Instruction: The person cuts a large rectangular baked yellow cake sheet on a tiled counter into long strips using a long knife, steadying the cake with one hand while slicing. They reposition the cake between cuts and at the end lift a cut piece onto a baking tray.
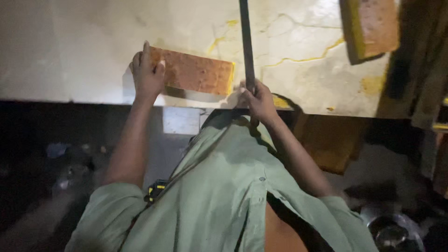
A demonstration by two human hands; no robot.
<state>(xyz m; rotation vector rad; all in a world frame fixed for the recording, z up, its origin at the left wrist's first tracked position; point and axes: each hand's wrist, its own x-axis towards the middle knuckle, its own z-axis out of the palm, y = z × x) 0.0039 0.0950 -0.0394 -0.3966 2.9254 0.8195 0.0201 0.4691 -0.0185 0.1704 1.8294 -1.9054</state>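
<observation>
The left hand (147, 72) sits at about ten o'clock in the picture. Its fingers curl over the left end of a flat orange block (196, 73) and hold it down on the pale desk (70, 46). The block looks like a brick or a slab of wood, and I cannot tell which. It lies flat near the front edge of the desk, a bit tilted, with its right end pointing to three o'clock. Just beside that right end, at about twelve o'clock, is a long dark bar (246, 42). It runs up and out of the top of the picture. The right hand (257, 100) is wrapped tight around the low end of the bar, close to the edge of the desk. Yellow lines and blobs (298, 58) mark the desk behind the bar. At two o'clock a second orange block (371, 25) with a yellow side lies on the desk, well apart from the first. Below the desk it is dark, with a green shirt (219, 196) in the middle. The bar is very near the block and the left fingers are not far off. If the bar slips or the block slides, it could bump those fingers. The block is also close to the desk edge, so a hard push could tip it off.
</observation>
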